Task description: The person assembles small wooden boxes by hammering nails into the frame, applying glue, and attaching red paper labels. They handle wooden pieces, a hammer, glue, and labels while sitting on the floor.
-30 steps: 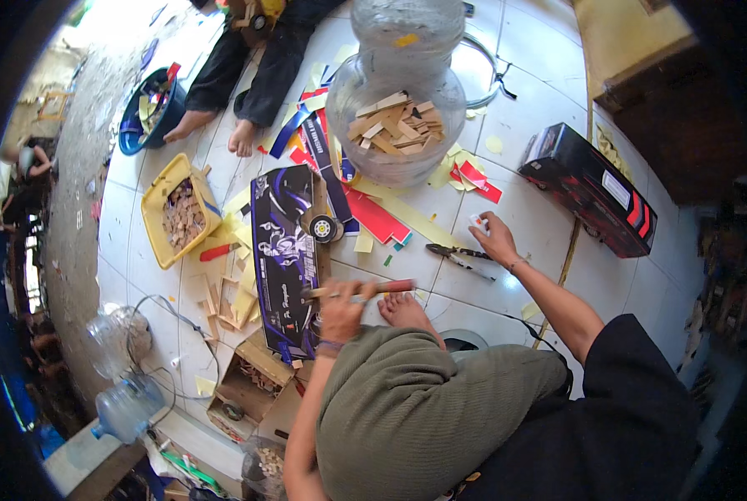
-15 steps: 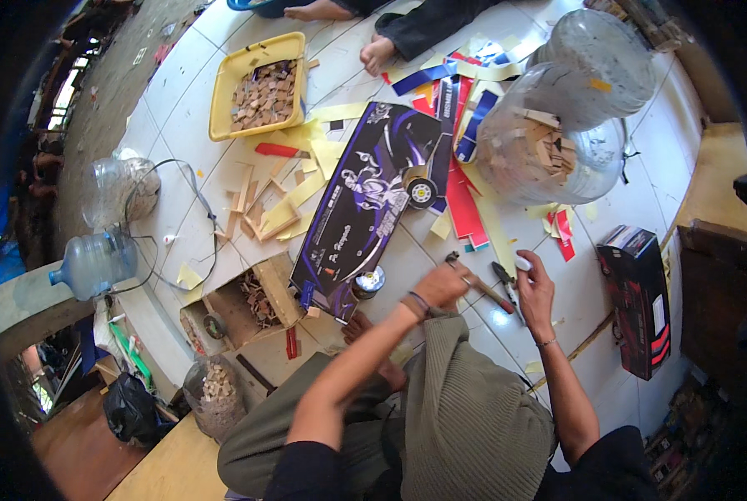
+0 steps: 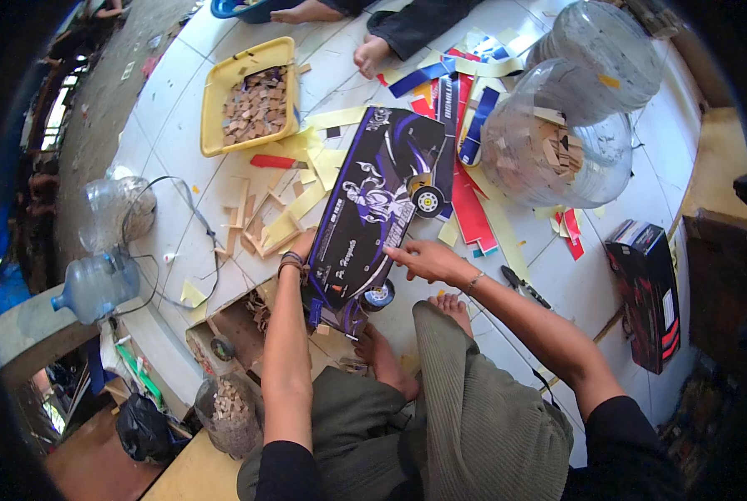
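Sitting on a white tiled floor, a person steadies a long purple-and-black printed toy truck body, its long axis running from near the knees up and rightward; the left hand grips its left edge with fingers closed on it, while the right hand lies flat on its near end, fingers loosely together; a black oblong box with red stripes lies well apart at right; a yellow plastic tray holds brown wood scraps; a clear plastic water jug beyond the truck holds pale wooden offcuts.
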